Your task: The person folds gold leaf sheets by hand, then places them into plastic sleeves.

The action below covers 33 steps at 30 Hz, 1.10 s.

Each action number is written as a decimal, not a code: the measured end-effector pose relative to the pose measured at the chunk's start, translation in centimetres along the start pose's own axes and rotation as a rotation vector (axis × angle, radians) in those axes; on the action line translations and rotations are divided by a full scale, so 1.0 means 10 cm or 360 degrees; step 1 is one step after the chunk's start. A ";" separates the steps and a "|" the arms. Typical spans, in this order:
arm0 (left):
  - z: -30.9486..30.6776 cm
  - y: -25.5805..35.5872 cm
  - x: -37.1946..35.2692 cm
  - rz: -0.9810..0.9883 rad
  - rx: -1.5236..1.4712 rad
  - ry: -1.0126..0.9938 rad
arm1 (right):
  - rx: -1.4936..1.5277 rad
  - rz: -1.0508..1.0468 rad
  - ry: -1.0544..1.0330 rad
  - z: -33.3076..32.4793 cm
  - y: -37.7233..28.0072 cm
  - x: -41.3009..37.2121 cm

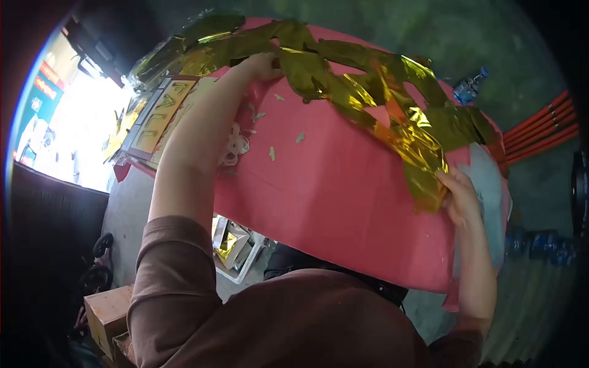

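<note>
A long piece of shiny gold foil [300,70], flat and crinkled like uninflated foil balloons, lies across the far side of a pink-covered table [343,202]. It bends down toward the right. My right hand [461,196] pinches the near right end of the foil between thumb and fingers. At the far left of the table my left hand [262,66] is closed at the foil's edge, its fingertips partly hidden. Under my left forearm lies a flat package printed with gold letters [161,116]. Beside that forearm sit some pale rings [236,147].
Small pale scraps [300,137] are scattered on the table. A plastic bottle [471,86] is beyond the right far edge, near orange-red poles [540,126]. Below the near edge stands a white bin [239,276] with gold packets. Cardboard boxes [109,310] are at the lower left.
</note>
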<state>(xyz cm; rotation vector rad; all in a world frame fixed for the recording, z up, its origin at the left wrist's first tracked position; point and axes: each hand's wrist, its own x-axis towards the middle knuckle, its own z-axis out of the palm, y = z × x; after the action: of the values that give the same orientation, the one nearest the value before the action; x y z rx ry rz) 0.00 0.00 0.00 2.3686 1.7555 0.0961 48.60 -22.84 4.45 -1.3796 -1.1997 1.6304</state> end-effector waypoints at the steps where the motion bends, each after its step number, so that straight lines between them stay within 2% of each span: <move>1: 0.00 -0.02 -0.02 -0.0019 -0.0098 0.0107 | 0.0071 0.0007 0.0088 -0.02 0.05 -0.11; 3: -0.11 -0.09 0.03 -0.0020 -0.0150 0.0231 | 0.0178 -0.0027 0.0176 0.02 0.12 -0.25; 5: 0.02 -0.19 0.19 -0.0110 -0.0149 0.0549 | 0.0259 0.0224 0.0129 0.15 0.02 -0.50; 6: -0.01 -0.04 0.15 -0.0098 -0.0159 0.0519 | 0.0261 0.0301 0.0039 0.05 0.09 -0.57; 8: -0.32 0.49 -0.07 -0.0303 -0.0043 0.0346 | 0.0251 0.0318 0.0030 -0.05 0.22 -0.63; 10: -0.48 1.08 -0.44 -0.0029 -0.0221 0.0610 | 0.0234 0.0303 0.0010 -0.05 0.20 -0.65; 12: -0.40 1.46 -0.82 0.0513 -0.0337 0.0480 | -0.0270 0.0155 0.0109 0.12 0.04 -0.72; 13: -0.25 1.53 -0.98 0.0742 -0.0328 0.0362 | -0.0265 0.0161 0.0119 0.14 0.03 -0.75; 14: -0.12 1.57 -1.12 0.0970 -0.0314 0.0243 | -0.0838 -0.0014 0.0301 0.15 0.02 -0.78; 15: -0.06 1.63 -1.30 0.0955 -0.0205 0.0160 | -0.1410 -0.0188 0.0476 0.19 0.01 -0.80; 16: -0.02 1.68 -1.47 0.0938 -0.0092 0.0077 | -0.1615 -0.0141 0.0600 0.33 -0.13 -0.84; 17: -0.01 1.71 -1.61 0.0943 -0.0087 0.0067 | -0.1604 -0.0136 0.0603 0.39 -0.16 -0.83; 19: -0.08 1.78 -1.82 0.0822 0.0247 0.0015 | -0.2076 -0.0891 0.0600 0.46 -0.18 -0.79; 20: -0.15 1.82 -1.86 0.0824 0.0254 0.0014 | -0.1967 -0.0841 0.0503 0.51 -0.15 -0.72; 22: -0.28 1.91 -1.91 0.0759 0.0249 -0.0277 | -0.2109 -0.1074 0.0377 0.59 -0.02 -0.54; 23: -0.29 1.92 -1.85 0.0755 0.0253 -0.0270 | -0.2058 -0.0992 0.0225 0.65 0.00 -0.45; 25: -0.34 1.88 -1.55 0.0680 0.0173 -0.0280 | -0.2095 -0.1072 0.0151 0.79 0.12 -0.26; 27: -0.28 1.77 -1.09 0.0587 0.0190 -0.0158 | -0.2136 -0.1151 0.0071 0.89 0.25 -0.12; 29: -0.21 1.66 -0.59 0.0516 0.0307 0.0136 | -0.2052 -0.1073 -0.0035 0.97 0.35 -0.04; 31: -0.26 1.66 -0.21 0.0203 0.0416 -0.0041 | -0.2050 -0.1040 -0.0064 1.04 0.42 -0.07; 32: -0.19 1.56 -0.02 0.0212 0.0412 -0.0031 | -0.2041 -0.1000 -0.0091 1.07 0.44 -0.09; 33: -0.02 1.42 0.20 0.0261 0.0579 0.0248 | -0.2037 -0.0987 -0.0079 1.08 0.44 -0.11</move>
<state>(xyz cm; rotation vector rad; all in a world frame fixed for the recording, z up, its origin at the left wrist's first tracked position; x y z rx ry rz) 13.91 -2.09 2.76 2.8332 1.7689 -0.0193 38.55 -27.73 0.90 -1.3344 -2.5670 0.3497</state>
